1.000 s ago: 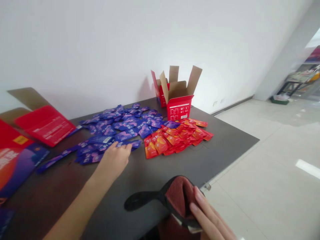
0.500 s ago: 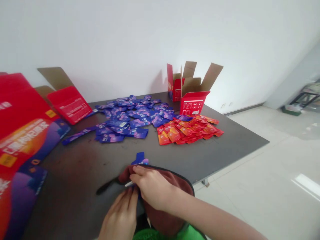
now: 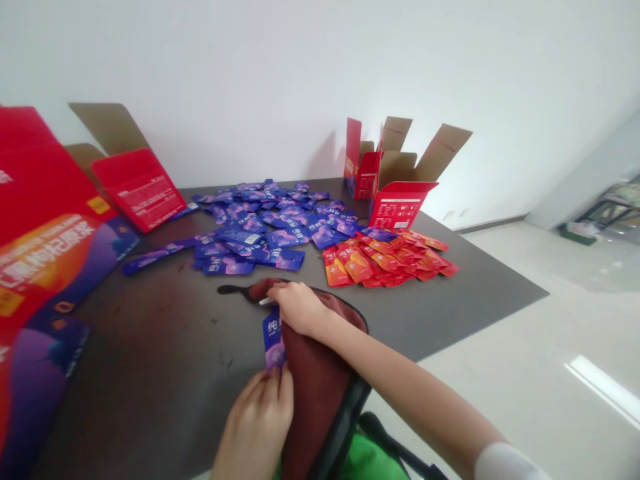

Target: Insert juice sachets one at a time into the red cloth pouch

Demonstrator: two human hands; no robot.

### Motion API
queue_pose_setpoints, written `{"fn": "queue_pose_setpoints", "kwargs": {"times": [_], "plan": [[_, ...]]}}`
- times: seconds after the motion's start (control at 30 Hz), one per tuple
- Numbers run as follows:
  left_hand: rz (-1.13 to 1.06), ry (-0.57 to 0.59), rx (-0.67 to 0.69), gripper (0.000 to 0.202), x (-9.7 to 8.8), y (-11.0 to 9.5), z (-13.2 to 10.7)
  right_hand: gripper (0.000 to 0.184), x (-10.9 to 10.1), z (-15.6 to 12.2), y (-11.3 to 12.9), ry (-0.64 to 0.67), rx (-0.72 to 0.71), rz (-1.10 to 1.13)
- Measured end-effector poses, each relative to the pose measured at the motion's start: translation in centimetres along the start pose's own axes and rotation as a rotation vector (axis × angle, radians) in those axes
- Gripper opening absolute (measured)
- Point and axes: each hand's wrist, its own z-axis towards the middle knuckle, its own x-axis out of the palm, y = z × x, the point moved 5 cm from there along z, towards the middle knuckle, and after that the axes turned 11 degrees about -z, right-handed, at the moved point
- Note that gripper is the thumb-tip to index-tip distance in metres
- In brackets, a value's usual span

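- Dark surface [image 3: 440, 313]: blue sachets [image 3: 260, 233] and red sachets [image 3: 385, 263] in separate piles, open red boxes [image 3: 403, 205] behind
- Left hand [image 3: 255, 427]: fingers gripping blue sachet [image 3: 273, 340], upright against pouch edge
- Right hand [image 3: 299, 308]: fingers closed on rim of maroon pouch [image 3: 320, 380]
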Motion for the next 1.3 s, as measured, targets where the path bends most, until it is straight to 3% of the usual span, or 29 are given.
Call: {"fn": "queue_pose_setpoints", "kwargs": {"times": [0.1,0.17,0.33,0.57,0.83,0.93,1.07,1.17,1.3], "plan": [[-0.023,0.088,-0.098,0.044,-0.2,-0.2,1.0,0.031,-2.0,-1.8,0.7,-0.087,0.038,0.032],[-0.018,0.109,-0.092,0.042,-0.3,-0.5,1.2,0.030,-3.0,-4.0,1.8,-0.135,0.013,0.065],[0.057,0.009,-0.005,0.041,-0.3,-0.7,0.8,0.021,-1.5,-7.4,4.0,-0.054,-0.159,0.074],[0.120,-0.068,0.171,0.046,0.3,-0.4,-0.3,0.029,0.3,-4.9,2.6,-0.013,-0.230,0.121],[0.050,-0.007,0.109,0.044,0.6,-0.2,0.0,0.030,0.8,0.9,-0.4,0.002,-0.118,0.049],[0.018,0.036,0.008,0.044,0.4,-0.1,0.5,0.031,-1.2,-0.3,-0.3,-0.070,-0.057,0.082],[0.030,0.042,-0.014,0.040,-0.1,-0.3,0.7,0.036,-3.7,-5.1,1.2,-0.189,-0.028,0.169],[0.049,0.032,0.068,0.040,-0.3,-0.4,0.5,0.030,-2.6,-7.4,2.8,-0.093,-0.118,0.147],[0.090,-0.036,0.141,0.044,-0.2,-0.1,0.2,0.029,-0.4,-7.0,3.3,-0.034,-0.218,0.096]]}}
